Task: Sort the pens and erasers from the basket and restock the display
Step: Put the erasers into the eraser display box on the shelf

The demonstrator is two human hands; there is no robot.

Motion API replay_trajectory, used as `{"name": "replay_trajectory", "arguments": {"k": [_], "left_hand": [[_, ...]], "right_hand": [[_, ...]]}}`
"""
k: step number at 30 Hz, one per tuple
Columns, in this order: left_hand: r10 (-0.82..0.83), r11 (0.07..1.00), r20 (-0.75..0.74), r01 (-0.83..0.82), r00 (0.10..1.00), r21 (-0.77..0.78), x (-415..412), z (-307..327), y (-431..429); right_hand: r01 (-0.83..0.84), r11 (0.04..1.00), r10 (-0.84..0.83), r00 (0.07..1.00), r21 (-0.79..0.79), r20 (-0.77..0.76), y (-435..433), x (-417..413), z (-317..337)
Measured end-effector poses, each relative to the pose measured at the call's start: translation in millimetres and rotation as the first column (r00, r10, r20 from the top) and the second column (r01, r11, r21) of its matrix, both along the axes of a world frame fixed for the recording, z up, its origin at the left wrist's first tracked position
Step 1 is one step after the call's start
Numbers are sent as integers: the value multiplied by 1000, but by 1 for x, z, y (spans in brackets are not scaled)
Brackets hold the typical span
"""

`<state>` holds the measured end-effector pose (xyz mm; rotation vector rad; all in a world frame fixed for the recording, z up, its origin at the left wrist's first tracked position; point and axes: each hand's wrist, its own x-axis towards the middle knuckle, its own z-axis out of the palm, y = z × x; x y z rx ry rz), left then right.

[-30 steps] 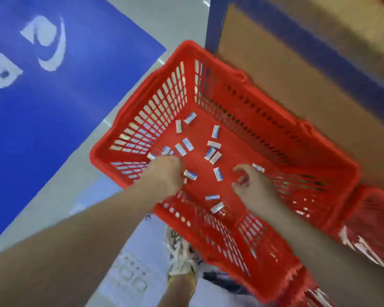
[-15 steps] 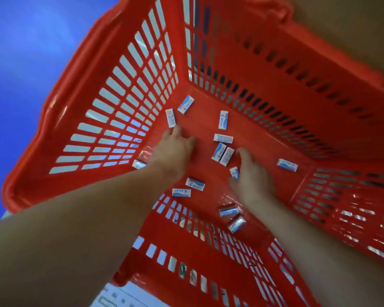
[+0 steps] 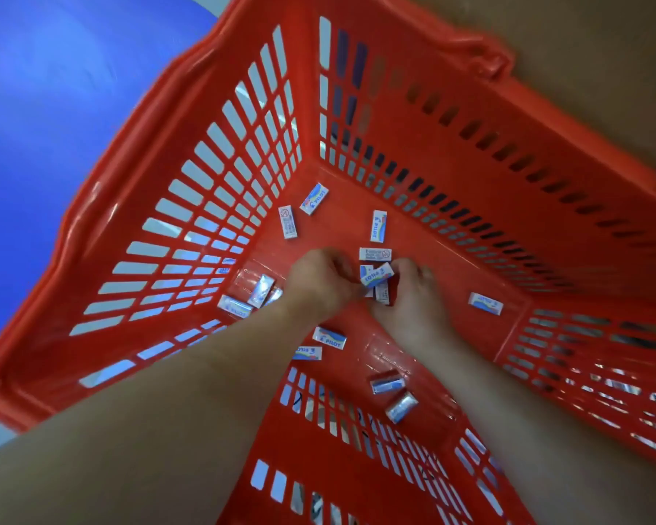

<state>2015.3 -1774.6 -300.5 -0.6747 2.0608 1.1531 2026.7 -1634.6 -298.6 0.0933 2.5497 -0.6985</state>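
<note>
A red plastic basket [image 3: 190, 119] fills the view, with several small white-and-blue Pilot erasers scattered on its floor. Both my hands reach down to the middle of the floor. My left hand [image 3: 319, 284] is curled, its fingertips against a small cluster of erasers [image 3: 376, 277]. My right hand [image 3: 411, 297] closes on the same cluster from the other side, and one eraser is tilted up between the hands. Loose erasers lie near the far corner [image 3: 314, 198], by the left wall [image 3: 235, 306] and at the right [image 3: 485, 303]. No pens are visible.
More erasers lie under my forearms near the front wall [image 3: 401, 407]. A blue floor mat [image 3: 54, 89] lies to the left of the basket. A brown cardboard surface [image 3: 603, 62] stands behind it at the upper right.
My head has come much closer to the basket. My left hand went from flat to curled. Both hands moved together around the erasers at the middle of the floor.
</note>
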Motion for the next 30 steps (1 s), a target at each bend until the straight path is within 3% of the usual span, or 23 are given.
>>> {"name": "replay_trajectory", "arguments": {"k": [2,5,9,12,15,18,21,24,27,30], "left_hand": [[-235,960,-149,205,961,-189,3,-1,6],[-314,925,-212,248,925,-287,6,-6,16],[-470,819,-215,333,856,-467,7,-2,28],[-575,737,-210,390,791,-552,9,-3,32],[-623,710,-192,445,758,-546,10,-3,29],[-541,793,-198,418,817,-444,12,8,23],[-155,983,-175,134,972,-125,16,43,21],[219,952,-101,-189,971,241,30,104,26],[288,921,-176,-221,941,321,55,176,42],[296,937,-283,-220,912,272,73,241,60]], "right_hand": [[-57,997,58,998,57,-7,3,-1,-4],[-83,991,86,996,107,-22,8,-4,-3],[179,984,-176,975,-7,137,18,-6,5],[436,886,-357,859,-158,366,21,-4,14],[704,671,-474,648,-232,596,18,-4,31],[850,469,-503,481,-240,718,20,-4,55],[890,375,-466,422,-258,778,24,-1,85],[846,411,-366,495,-341,788,28,6,127],[724,496,-236,644,-480,728,35,18,182],[682,479,-213,701,-552,681,52,30,244]]}}
